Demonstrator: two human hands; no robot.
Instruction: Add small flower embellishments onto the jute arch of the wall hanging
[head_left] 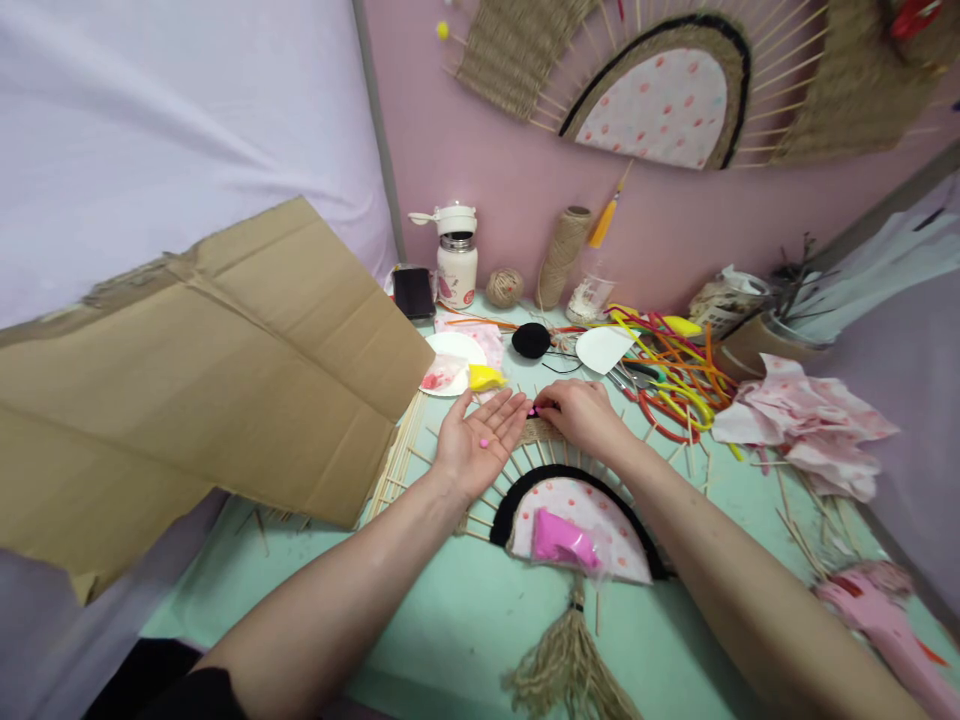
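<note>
While the left hand lies open cupping a pink bead, the right hand pinches another bead.

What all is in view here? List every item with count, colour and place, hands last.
fan craft: one, pink spotted centre, black rim, stick spokes, table centre
jute tassel: one, tan, below the fan craft
pink packet: one, on the fan craft
cardboard sheet: one, brown, left
flask: one, white, back of table
twine spool: one, tan, beside the flask
twine ball: one, tan, back
black pompom: one, mid table
pipe cleaners: many, red, yellow, orange, right
paper plate: one, white, near the cardboard sheet
glue gun: one, pink, right edge
table: one, mint green
left hand: palm up, small pink bead on it
right hand: fingertips pinching a pink bead at the spokes
</note>
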